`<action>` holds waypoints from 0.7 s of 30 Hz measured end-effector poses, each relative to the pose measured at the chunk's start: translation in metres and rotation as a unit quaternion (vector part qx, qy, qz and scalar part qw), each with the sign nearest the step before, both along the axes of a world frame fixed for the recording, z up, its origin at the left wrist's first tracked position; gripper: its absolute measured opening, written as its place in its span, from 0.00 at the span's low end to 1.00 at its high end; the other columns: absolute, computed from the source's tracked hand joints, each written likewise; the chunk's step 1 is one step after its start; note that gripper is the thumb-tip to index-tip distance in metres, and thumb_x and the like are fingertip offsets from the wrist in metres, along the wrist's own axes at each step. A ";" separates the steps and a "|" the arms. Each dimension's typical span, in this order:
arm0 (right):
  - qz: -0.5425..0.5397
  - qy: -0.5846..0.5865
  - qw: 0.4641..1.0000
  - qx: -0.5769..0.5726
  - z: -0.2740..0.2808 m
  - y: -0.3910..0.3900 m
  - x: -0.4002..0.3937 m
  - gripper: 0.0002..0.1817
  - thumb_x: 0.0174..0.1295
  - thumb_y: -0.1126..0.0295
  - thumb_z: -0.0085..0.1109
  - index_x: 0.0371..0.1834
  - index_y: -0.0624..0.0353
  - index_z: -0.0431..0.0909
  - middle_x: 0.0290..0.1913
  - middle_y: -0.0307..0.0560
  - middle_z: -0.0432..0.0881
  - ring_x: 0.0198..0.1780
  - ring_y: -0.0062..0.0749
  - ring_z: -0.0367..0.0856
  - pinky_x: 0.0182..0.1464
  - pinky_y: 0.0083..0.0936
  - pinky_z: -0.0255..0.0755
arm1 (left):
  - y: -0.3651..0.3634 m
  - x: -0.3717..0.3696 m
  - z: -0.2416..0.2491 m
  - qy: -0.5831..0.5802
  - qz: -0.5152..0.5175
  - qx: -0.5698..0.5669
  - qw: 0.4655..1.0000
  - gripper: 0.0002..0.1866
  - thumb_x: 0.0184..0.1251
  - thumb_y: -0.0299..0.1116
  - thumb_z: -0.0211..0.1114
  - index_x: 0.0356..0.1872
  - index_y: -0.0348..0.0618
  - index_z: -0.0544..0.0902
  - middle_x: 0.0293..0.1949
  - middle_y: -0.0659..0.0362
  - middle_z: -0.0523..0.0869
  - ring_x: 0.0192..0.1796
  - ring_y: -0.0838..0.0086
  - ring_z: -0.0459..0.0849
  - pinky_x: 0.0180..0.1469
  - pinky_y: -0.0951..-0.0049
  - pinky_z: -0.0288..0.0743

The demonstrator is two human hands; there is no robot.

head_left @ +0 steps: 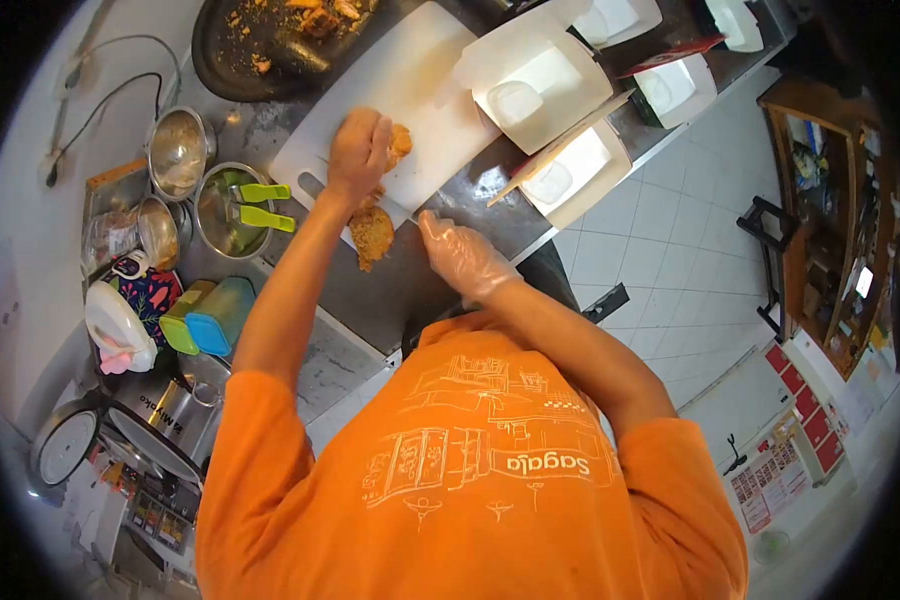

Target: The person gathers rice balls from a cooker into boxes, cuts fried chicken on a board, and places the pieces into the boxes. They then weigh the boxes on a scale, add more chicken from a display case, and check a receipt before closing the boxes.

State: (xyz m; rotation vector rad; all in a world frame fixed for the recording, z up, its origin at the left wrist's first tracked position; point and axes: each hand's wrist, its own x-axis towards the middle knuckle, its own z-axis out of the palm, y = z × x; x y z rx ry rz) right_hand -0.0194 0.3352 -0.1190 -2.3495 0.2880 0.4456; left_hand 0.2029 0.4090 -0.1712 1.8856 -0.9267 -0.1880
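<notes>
My left hand (358,152), bare and with the fingers curled, presses on a piece of fried chicken (400,143) on the white cutting board (425,60). Another breaded piece of fried chicken (372,236) lies at the board's near edge, below my left wrist. My right hand (466,260), in a clear plastic glove, is closed just off the board's near edge. A thin knife blade (398,209) seems to run from its fingers leftward between the chicken pieces; the handle is hidden in the hand.
Open paper boxes (540,95) with small pale cups stand to the right. A dark pan (260,60) holding crumbs and fried pieces sits at the upper left. Metal bowls (178,155), green-handled utensils (265,205) and plastic containers (220,315) crowd the left side.
</notes>
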 end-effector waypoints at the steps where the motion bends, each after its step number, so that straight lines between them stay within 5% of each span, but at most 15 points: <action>1: -0.012 0.007 1.000 0.002 -0.017 0.002 -0.001 0.06 0.70 0.75 0.51 0.48 0.61 0.69 0.35 0.60 0.86 0.37 0.54 0.90 0.38 0.45 0.85 | 0.003 -0.004 -0.009 -0.010 0.004 0.001 1.000 0.14 0.81 0.34 0.56 0.32 0.37 0.72 0.29 0.47 0.71 0.33 0.52 0.73 0.37 0.57 0.67; 9: 0.008 0.008 1.000 0.007 -0.006 -0.016 0.011 0.05 0.74 0.72 0.47 0.47 0.59 0.70 0.35 0.61 0.87 0.42 0.58 0.90 0.44 0.50 0.84 | 0.001 0.007 -0.023 0.077 0.018 0.029 0.996 0.14 0.81 0.34 0.57 0.33 0.37 0.71 0.27 0.48 0.70 0.30 0.52 0.71 0.36 0.58 0.68; 12: -0.037 0.116 0.979 0.161 -0.013 -0.015 0.008 0.06 0.74 0.73 0.45 0.49 0.60 0.70 0.38 0.62 0.87 0.44 0.60 0.89 0.46 0.51 0.84 | 0.001 -0.002 -0.019 0.127 0.007 0.060 0.990 0.15 0.81 0.34 0.56 0.32 0.37 0.71 0.26 0.47 0.70 0.30 0.54 0.70 0.36 0.58 0.68; 14: -0.002 -0.064 0.998 -0.013 -0.032 0.002 0.010 0.06 0.74 0.74 0.45 0.49 0.60 0.71 0.39 0.62 0.87 0.44 0.58 0.89 0.46 0.49 0.84 | 0.000 0.010 -0.003 0.009 -0.051 0.071 0.996 0.17 0.82 0.35 0.56 0.30 0.37 0.71 0.26 0.50 0.70 0.29 0.58 0.70 0.36 0.61 0.68; 21: 0.045 -0.002 0.999 0.020 0.026 -0.009 0.008 0.06 0.73 0.74 0.47 0.47 0.62 0.73 0.38 0.61 0.87 0.43 0.54 0.90 0.44 0.46 0.85 | 0.032 0.005 0.026 0.041 -0.036 0.015 0.998 0.22 0.86 0.41 0.51 0.29 0.37 0.73 0.26 0.55 0.72 0.31 0.67 0.73 0.36 0.66 0.68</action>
